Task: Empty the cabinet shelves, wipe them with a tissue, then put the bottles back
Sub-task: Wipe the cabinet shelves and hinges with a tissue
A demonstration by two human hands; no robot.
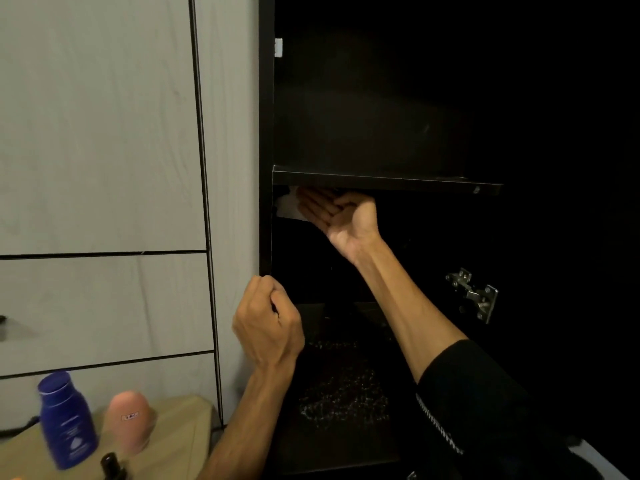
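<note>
Open dark cabinet (381, 98), seen from the head camera, with a dark shelf (388, 183) crossing its interior. The right hand (334, 211) reaches into the compartment just below this shelf, palm turned toward the camera, with its fingers (313, 206) extended and laid together, pressing a white tissue (287, 204) toward the upper left corner, against the inner side wall and directly under the shelf. The tissue is partly hidden behind the fingers; whether the thumb pinches it cannot be told. A black sleeve (485, 393) covers the right upper arm.

The left hand (266, 323) is raised in front of the cabinet's left edge, near the lower compartment. Its fingers are curled into a loose fist and nothing is visible in its grasp.

The compartments in view are dark, and no bottle can be made out in them. A metal hinge (474, 294) is fixed to the right inner wall. A patch of speckled glints (343, 396) shows on the lower surface of the cabinet; what it is cannot be told.

At lower left, a light wooden worktop (183, 427) carries a blue lotion bottle (65, 420) standing upright, a pink bottle (130, 422) just beside it on its right, and the dark top of a small bottle (112, 465) near the frame edge. Pale grey panelled doors (97, 133) stand to the left of the cabinet.
</note>
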